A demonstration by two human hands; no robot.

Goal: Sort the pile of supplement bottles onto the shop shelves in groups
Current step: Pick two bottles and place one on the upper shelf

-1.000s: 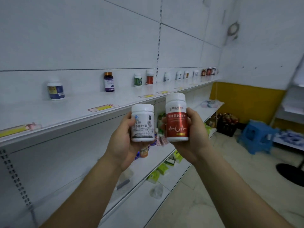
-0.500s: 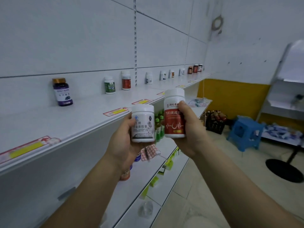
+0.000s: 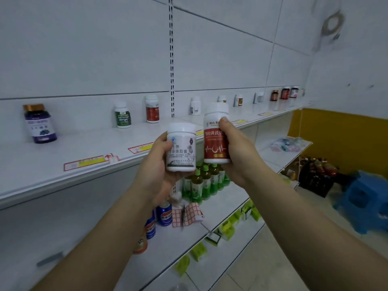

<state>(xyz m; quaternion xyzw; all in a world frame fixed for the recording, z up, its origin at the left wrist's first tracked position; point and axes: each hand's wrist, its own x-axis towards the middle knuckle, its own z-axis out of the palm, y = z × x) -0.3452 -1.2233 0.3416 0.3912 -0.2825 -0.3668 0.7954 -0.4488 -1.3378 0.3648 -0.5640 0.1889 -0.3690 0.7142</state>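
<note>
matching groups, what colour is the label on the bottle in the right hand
Red, with a white cap, on the bottle; clearest in the head view.

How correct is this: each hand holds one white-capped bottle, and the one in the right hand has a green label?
The head view shows a red label, not green, on the bottle in the right hand. The rest is right.
</note>
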